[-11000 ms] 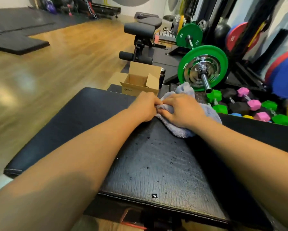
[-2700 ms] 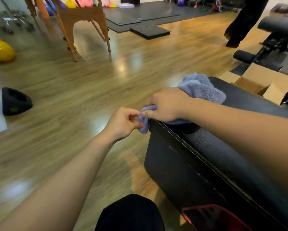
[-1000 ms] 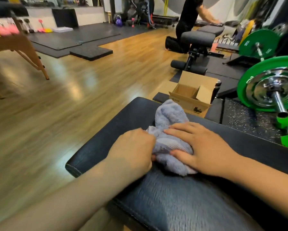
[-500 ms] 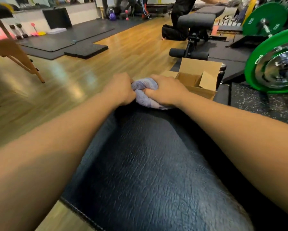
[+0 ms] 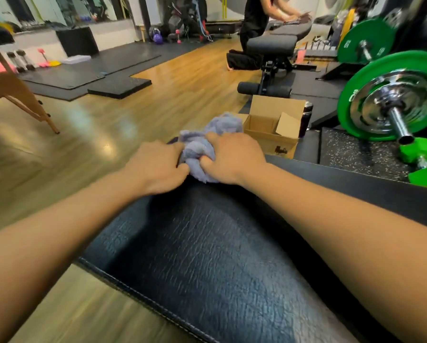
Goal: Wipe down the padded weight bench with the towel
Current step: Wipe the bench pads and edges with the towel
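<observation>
- knuckles up, our left hand (image 5: 156,167) curls against the towel (image 5: 197,151), pinching its left edge.
- between both hands the towel sits bunched at the far end of the weight bench (image 5: 207,256).
- our right hand (image 5: 232,157) grips its right side, fingers dug in.
- the bench's long axis runs from the towel straight back to us, so we judge the next stroke pulls toward us.

Bunched lavender towel (image 5: 198,150) lies on black padded bench (image 5: 207,246).
</observation>
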Tool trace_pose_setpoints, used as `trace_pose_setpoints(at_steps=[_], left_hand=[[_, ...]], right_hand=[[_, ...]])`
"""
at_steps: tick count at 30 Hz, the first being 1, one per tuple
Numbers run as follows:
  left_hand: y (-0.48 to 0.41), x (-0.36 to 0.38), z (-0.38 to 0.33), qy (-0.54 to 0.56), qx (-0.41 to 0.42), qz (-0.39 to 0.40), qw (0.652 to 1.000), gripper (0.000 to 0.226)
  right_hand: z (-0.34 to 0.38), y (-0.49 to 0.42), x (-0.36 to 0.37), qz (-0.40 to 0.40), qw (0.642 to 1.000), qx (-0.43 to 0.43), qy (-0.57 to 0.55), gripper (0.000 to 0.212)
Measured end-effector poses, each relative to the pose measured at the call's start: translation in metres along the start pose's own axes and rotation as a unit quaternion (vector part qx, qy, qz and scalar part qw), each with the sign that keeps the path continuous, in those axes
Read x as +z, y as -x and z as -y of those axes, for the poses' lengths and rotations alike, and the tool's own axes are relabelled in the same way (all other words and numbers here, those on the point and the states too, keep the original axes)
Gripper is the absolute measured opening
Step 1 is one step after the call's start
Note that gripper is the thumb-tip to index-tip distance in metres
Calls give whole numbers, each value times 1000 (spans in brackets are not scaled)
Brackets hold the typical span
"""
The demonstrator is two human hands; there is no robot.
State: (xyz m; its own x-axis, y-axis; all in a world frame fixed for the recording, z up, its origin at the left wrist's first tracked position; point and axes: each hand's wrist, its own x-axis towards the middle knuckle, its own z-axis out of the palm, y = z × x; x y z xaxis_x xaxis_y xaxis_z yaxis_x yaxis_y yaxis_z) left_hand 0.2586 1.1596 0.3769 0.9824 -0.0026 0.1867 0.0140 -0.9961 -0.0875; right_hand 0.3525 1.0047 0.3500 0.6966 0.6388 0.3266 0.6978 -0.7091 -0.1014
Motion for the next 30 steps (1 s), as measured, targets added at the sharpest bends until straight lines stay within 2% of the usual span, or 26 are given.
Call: trace_pose_setpoints(at_steps=[3, 6, 8, 13, 16, 17, 19, 21, 23, 26, 30], left_hand=[[34, -4, -12, 107, 14, 14, 994, 67], [7, 8, -10, 130, -35, 45, 990, 66], [-3, 20, -14, 161, -36, 32, 986, 61], [-12, 43, -7, 207, -66, 22, 976, 64], [-27, 46, 0, 223, -82, 4, 971, 61], [-31, 48, 4, 232, -90, 0, 969, 62], [-34, 48, 9, 253, -105, -8, 962, 63], [-28, 43, 12, 267, -112, -12, 957, 58], [-10, 36, 13, 273, -108, -15, 956, 50], [33, 28, 19, 276, -91, -23, 956, 38], [77, 23, 22, 276, -86, -40, 956, 30]], right_hand=[[3, 5, -4, 42, 999, -7, -21, 51], [3, -30, -15, 158, 984, 28, -74, 64], [-2, -44, -18, 207, 971, 66, -103, 73], [-15, -72, -12, 269, 943, 86, -178, 41], [-6, -89, -10, 246, 947, 96, -185, 28], [0, -92, -8, 223, 951, 98, -191, 35], [12, -90, -4, 173, 962, 102, -188, 61], [23, -78, -5, 130, 974, 85, -162, 64], [31, -65, -8, 136, 979, 55, -140, 60], [50, -50, -18, 184, 976, 28, -116, 64], [72, -37, -17, 211, 964, 2, -163, 70]])
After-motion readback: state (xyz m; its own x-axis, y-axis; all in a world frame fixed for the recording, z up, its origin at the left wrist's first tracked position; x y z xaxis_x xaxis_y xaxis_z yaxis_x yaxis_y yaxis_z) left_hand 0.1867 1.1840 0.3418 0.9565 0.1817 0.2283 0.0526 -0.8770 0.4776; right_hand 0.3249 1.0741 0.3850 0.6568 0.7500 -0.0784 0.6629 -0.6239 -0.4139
